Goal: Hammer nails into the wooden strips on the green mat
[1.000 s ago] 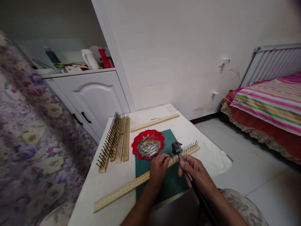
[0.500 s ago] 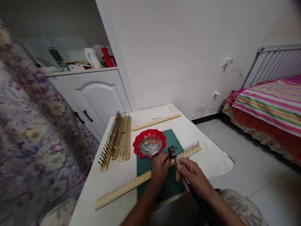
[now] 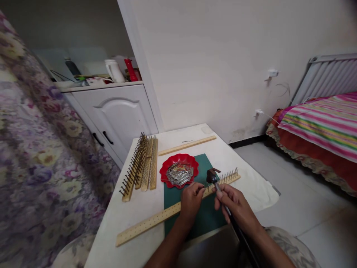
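A long wooden strip (image 3: 150, 222) with a row of holes lies slantwise across a green mat (image 3: 205, 216) on the white table (image 3: 131, 214); nails stand along its far right end (image 3: 227, 175). My left hand (image 3: 191, 200) is closed in a pinch on the strip, holding a nail upright. My right hand (image 3: 232, 203) grips the dark handle of a small hammer (image 3: 212, 175), whose head hovers just above the strip to the right of the left fingers. A red dish (image 3: 179, 174) heaped with silver nails sits just beyond my left hand.
Several finished nailed strips (image 3: 139, 165) lie stacked at the table's left. A bare strip (image 3: 187, 145) lies at the far edge. A white cabinet (image 3: 117, 115) stands behind, a flowered fabric (image 3: 36, 149) on the left, and a bed with a striped cover (image 3: 320, 124) on the right.
The hammer head dropped onto the strip next to my left fingers half a second ago and has risen again. The view has shifted slightly to the left.
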`<state>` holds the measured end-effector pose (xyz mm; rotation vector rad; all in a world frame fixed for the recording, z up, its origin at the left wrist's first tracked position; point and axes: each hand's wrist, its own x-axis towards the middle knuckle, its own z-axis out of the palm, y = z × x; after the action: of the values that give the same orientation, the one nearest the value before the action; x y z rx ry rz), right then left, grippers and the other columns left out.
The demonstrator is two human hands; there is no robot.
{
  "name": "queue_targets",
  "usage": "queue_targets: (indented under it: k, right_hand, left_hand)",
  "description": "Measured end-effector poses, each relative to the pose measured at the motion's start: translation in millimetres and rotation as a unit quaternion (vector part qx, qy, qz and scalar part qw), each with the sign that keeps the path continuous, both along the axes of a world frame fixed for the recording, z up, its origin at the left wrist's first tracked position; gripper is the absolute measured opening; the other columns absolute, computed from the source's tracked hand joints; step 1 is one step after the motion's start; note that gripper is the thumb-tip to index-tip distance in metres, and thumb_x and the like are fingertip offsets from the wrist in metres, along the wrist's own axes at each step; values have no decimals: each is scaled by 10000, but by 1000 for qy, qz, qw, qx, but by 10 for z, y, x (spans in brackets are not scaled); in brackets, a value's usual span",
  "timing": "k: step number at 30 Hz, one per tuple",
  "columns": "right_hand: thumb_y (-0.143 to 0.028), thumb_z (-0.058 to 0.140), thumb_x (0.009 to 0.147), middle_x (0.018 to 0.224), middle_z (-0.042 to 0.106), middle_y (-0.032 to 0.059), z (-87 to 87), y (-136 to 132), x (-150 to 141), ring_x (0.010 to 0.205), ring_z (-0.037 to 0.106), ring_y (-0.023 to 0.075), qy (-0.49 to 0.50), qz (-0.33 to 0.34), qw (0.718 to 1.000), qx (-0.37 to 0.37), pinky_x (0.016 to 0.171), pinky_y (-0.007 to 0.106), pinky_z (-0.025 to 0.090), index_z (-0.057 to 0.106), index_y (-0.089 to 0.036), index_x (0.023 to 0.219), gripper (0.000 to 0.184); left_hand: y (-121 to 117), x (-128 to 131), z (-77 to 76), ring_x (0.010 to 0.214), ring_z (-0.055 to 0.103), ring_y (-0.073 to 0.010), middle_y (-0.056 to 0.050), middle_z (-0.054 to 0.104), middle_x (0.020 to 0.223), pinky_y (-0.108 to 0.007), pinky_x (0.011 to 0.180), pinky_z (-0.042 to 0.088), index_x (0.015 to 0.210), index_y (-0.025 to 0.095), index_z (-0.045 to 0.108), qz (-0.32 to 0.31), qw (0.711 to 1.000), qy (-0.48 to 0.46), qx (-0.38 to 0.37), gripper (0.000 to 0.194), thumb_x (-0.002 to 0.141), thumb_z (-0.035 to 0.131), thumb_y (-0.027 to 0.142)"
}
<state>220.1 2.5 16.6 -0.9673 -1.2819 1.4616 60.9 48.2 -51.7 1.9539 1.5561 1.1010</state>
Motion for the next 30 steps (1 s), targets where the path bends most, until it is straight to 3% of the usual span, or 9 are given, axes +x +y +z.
queue_targets:
  k: [7,13,17,20,23,26,30]
  right_hand:
    - [-372,482,859,585,588,-35,-30,2,17,286,391,24,7,-11,1000,6,312,144,239,517,-158,888,219]
    - [-373,479,864,594,588,-33,-19,-18,-4,293,402,26,1,-5,1000,6,314,144,233,509,-162,884,214]
    - [-380,484,861,595,584,-36,-27,-20,1,291,397,25,4,0,1000,4,311,146,236,505,-163,900,221]
    - [-383,484,861,593,584,-37,-35,-17,-10,289,394,22,2,4,1000,8,309,144,230,503,-167,869,217]
    - [-388,483,860,593,586,-36,-27,-17,-31,286,395,21,-1,10,1000,5,307,145,223,502,-169,843,221]
    - [-395,491,853,589,581,-39,-15,-20,-38,286,399,25,-5,9,1000,-2,308,149,220,509,-167,877,230]
    - [-398,491,851,589,583,-41,-23,-18,-21,284,394,26,-4,9,1000,-4,311,150,217,505,-170,861,228]
  left_hand:
    - [14,-9,0,653,538,-119,-1,615,733,-221,619,393,776,187,637,-2,1000,-23,-2,112,772,534,231]
    - [-137,-52,141,677,556,-132,-9,616,742,-231,630,404,792,186,629,-11,1000,-11,-1,117,780,523,233]
    - [-217,-278,269,723,564,-137,-18,622,795,-237,670,414,849,198,613,2,1000,19,12,137,811,494,254]
    - [-109,-524,391,737,556,-139,-16,611,813,-240,676,410,868,203,599,54,996,64,30,161,833,450,254]
    - [115,-708,462,804,552,-156,-18,612,821,-251,717,394,787,201,599,72,983,171,11,111,791,488,205]
    - [328,-765,441,827,558,-174,-29,624,834,-258,704,384,730,197,603,76,963,255,-46,69,743,535,196]
    - [470,-732,355,749,571,-186,-39,638,771,-258,646,375,679,185,610,79,954,278,-76,48,689,566,166]
